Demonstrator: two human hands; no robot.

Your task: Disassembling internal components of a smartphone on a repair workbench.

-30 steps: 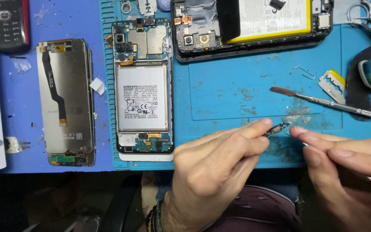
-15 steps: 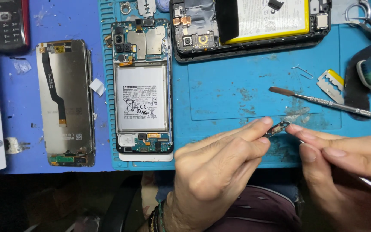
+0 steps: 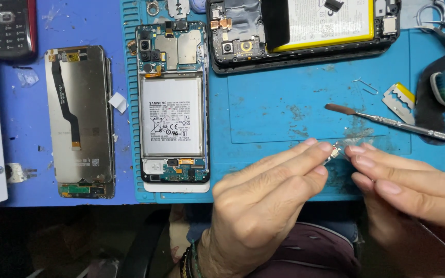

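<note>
While the left hand (image 3: 263,206) and right hand (image 3: 413,188) pinch a tiny metal part (image 3: 334,152) together above the blue mat (image 3: 284,118), the opened phone (image 3: 172,103) lies apart, not yet rebuilt.

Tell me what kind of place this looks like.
Most likely a phone repair bench. An opened smartphone with its battery exposed lies on a blue work mat, a detached screen panel sits beside it, and a metal spudger lies near the hands, which pinch a tiny part.

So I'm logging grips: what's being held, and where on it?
A tiny metal phone part, pinched at its ends between the fingertips of left hand and right hand.
</note>
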